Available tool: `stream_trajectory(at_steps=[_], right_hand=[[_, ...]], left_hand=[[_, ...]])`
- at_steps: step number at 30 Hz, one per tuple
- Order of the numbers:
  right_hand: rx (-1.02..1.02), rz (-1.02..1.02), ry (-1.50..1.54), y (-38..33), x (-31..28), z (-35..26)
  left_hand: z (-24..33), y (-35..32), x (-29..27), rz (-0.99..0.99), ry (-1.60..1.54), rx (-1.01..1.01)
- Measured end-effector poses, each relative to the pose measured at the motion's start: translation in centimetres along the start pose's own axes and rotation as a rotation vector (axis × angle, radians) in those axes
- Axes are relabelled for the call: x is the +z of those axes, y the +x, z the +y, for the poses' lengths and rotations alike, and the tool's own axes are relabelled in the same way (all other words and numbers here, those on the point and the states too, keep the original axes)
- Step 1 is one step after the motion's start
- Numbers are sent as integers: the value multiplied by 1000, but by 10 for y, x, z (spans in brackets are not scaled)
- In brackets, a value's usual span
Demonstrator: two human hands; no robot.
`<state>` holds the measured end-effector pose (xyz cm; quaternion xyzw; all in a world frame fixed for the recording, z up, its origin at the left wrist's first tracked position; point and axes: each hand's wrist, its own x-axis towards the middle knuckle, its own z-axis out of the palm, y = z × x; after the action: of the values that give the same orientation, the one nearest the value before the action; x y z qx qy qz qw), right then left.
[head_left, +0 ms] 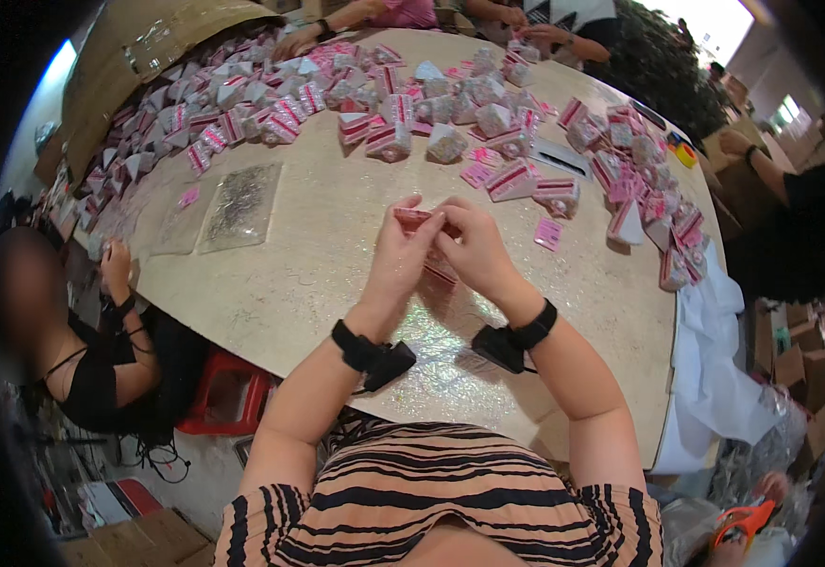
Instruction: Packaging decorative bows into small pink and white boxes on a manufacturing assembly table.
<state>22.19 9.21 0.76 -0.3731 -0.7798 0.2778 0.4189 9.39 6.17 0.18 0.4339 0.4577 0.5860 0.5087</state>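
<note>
Over the middle of the table [308, 274], my left hand [396, 257] and my right hand [480, 250] are together, both closed around one cake-slice-shaped piece [442, 272] with pink and red layers. Fingers and thumbs hide most of it. Its reddish edge shows between the hands and its lower end points toward me. Beyond my right hand lie similar cake-slice pieces [511, 180], wrapped in clear, shiny film. A small pink card [548, 233] rests on the tabletop to the right of my hands.
A heap of wrapped slices [275, 125] spills from a large cardboard box [153, 52] at the far left. Two flat clear bags [240, 208] lie nearer. Along the right edge are more slices [625, 180] and yellow tape [684, 154]. Other people work around the table, one seated at left.
</note>
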Motion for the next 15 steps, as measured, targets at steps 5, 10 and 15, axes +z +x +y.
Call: stream_trajectory(at_steps=[5,10,15], right_hand=[[206,-151,-462,5,-53,17],[371,-344,-1077,-30,-88,124],[168,-287,-1071,-29,-84,130]], left_hand=[[-28,14,-20,129,47,87],[3,6,-13,-4,42,-104],[-1,1,-17,6,181,171]])
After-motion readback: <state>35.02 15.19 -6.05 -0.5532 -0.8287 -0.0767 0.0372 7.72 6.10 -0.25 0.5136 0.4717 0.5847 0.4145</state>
